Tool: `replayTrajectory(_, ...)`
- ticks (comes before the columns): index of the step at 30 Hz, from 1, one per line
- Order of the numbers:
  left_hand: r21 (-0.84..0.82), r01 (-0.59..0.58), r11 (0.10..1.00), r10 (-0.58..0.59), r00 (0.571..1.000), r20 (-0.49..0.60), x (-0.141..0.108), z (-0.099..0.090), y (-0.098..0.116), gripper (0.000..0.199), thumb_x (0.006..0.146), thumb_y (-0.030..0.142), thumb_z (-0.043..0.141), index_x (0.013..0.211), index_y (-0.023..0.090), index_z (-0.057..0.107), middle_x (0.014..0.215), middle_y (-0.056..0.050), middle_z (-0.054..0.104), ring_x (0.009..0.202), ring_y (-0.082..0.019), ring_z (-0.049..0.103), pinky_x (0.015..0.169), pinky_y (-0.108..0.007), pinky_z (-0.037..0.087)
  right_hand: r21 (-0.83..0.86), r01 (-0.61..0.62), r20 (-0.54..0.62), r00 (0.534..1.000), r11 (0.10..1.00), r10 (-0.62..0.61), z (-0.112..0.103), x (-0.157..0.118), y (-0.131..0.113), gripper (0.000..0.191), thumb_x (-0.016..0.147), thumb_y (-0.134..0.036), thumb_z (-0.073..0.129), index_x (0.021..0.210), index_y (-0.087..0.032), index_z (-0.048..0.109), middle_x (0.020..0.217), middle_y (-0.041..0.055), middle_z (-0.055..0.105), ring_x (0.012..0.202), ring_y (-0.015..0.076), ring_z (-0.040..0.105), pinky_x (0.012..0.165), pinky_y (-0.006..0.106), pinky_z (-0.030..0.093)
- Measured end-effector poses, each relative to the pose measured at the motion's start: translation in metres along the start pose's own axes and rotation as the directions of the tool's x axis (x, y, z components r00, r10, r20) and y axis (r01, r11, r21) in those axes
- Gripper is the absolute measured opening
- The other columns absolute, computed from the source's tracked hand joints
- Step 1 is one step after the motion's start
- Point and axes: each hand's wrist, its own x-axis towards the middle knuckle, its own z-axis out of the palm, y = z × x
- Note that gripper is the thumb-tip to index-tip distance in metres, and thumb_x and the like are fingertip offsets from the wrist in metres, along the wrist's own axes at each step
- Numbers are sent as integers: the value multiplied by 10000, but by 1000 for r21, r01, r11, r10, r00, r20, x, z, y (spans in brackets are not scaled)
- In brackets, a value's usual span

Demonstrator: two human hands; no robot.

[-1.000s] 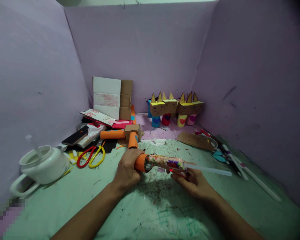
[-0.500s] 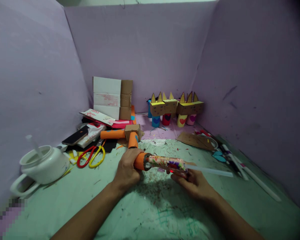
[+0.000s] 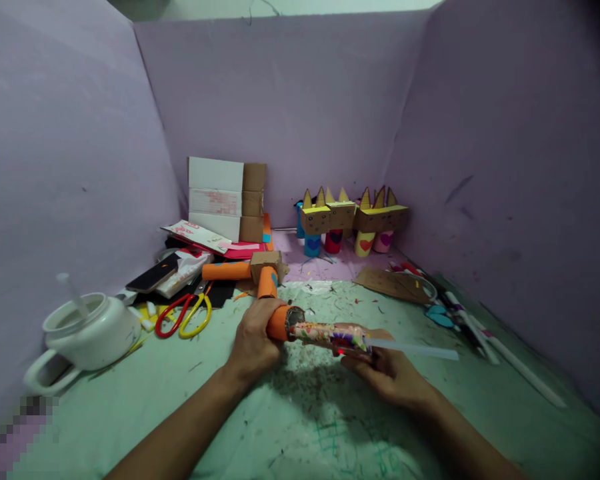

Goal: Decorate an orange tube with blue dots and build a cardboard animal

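My left hand (image 3: 257, 340) is closed round an orange paper-covered cardboard tube (image 3: 279, 324), its dark open end turned toward the right. In my right hand (image 3: 387, 373) is a flower-patterned hot glue gun (image 3: 337, 335) with a small red light. A long translucent glue stick (image 3: 417, 349) sticks out of its back. The gun's nozzle is at the rim of the tube's open end; whether it touches cannot be seen clearly. Just behind the left hand lie more orange tubes (image 3: 227, 270) beside a small brown cardboard box (image 3: 267, 264).
A white teapot (image 3: 87, 340) stands at left, near scissors (image 3: 195, 317) and a phone (image 3: 153, 272). Folded cardboard (image 3: 215, 200) leans at the back. Several cardboard-headed figures (image 3: 329, 217) stand against the back wall. Brown cardboard (image 3: 393, 285) and pens (image 3: 473, 327) lie right.
The glue gun's nozzle has dropped from the middle of the tube's opening to its lower rim, and the gun has shifted slightly left. The view has tilted a little.
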Motion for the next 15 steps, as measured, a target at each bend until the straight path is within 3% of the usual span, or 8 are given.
replayTrajectory(8,-20,21,1000,-21,1000,-11,2,-1,1,414,643,19,552,1016,190,606,997,-62,670,929,-221,621,853,-372,495,-5,8,35,999,1000,-7,-3,1,-5,240,798,-338,598,949,-198,722,659,29,623,591,184,556,582,281,488)
replayTrajectory(12,-62,141,988,-140,990,10,3,-3,4,385,641,95,630,1016,180,610,970,-57,676,879,-217,629,816,-361,504,38,5,7,1000,999,-5,-3,2,-13,237,783,-338,604,928,-193,721,660,26,603,567,164,524,534,263,447)
replayTrajectory(15,-107,222,969,-223,975,6,4,-5,7,400,630,143,662,1025,164,603,948,-59,681,842,-214,631,793,-361,513,86,-69,-44,996,994,73,-6,4,-15,248,760,-376,604,850,-179,724,616,13,565,519,140,480,468,242,388)
